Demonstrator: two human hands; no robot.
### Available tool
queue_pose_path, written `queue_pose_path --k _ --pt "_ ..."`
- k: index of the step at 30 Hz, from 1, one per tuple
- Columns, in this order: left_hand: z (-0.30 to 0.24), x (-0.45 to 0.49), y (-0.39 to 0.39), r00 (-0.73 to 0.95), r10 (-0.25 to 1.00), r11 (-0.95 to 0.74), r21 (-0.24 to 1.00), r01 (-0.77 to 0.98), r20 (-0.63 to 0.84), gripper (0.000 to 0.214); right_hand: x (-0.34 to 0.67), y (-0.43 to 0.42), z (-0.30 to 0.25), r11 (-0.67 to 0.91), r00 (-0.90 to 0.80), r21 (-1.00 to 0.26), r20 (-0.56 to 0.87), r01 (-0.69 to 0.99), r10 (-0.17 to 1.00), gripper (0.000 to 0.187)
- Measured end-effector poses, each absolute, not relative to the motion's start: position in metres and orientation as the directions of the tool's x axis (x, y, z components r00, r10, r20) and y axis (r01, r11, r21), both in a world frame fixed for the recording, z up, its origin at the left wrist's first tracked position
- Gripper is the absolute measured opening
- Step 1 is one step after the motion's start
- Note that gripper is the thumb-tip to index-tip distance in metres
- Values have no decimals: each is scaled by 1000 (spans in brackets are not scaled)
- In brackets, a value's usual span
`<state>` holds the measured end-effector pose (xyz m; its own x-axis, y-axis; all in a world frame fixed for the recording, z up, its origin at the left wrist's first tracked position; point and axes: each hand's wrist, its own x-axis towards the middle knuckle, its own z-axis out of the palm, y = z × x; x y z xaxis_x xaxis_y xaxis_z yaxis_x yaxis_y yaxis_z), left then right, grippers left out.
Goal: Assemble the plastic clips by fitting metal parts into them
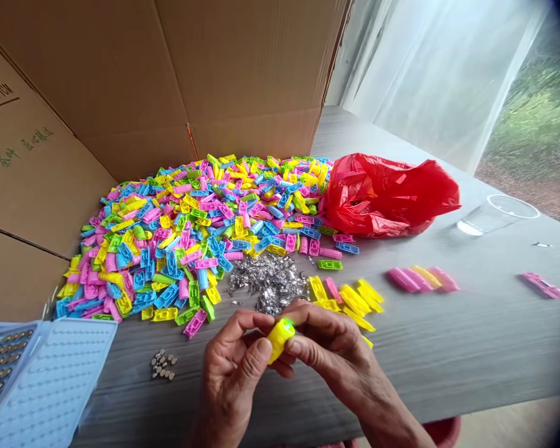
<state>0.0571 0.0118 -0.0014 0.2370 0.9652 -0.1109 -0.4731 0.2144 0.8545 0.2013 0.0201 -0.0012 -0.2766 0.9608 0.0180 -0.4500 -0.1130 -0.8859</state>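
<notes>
Between both hands is a small yellow plastic casing (279, 343), held above the near part of the table. A green glow shows at its upper end. My left hand (236, 367) pinches its left side with thumb and fingers. My right hand (326, 342) grips the upper right end, thumb and index finger close to the glow. Just beyond the hands lies a heap of small shiny metal pieces (270, 280). Several yellow casing pieces (354, 300) lie to the right of it. Part of the held casing is hidden by the fingers.
A large pile of coloured plastic shells (168, 230) lies against cardboard walls (252, 68). A red plastic bag (392, 199), a clear cup (499, 214) and a row of pink and yellow casings (422, 279) are right. Button cells (163, 365) and a blue tray (51, 379) are left.
</notes>
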Motion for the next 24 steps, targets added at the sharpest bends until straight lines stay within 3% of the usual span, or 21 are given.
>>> queue_pose_path --k 10,17,24 --pt "1 56 16 249 950 299 779 -551 -189 14 198 20 -7 -121 -266 -885 3 -450 964 10" --pt "2 53 17 230 951 300 806 -511 -208 5 201 20 -6 -86 -234 -958 -20 -273 972 12" --pt "-1 54 15 269 944 306 802 -512 -189 7 203 20 -5 -71 -262 -977 -15 -203 965 12"
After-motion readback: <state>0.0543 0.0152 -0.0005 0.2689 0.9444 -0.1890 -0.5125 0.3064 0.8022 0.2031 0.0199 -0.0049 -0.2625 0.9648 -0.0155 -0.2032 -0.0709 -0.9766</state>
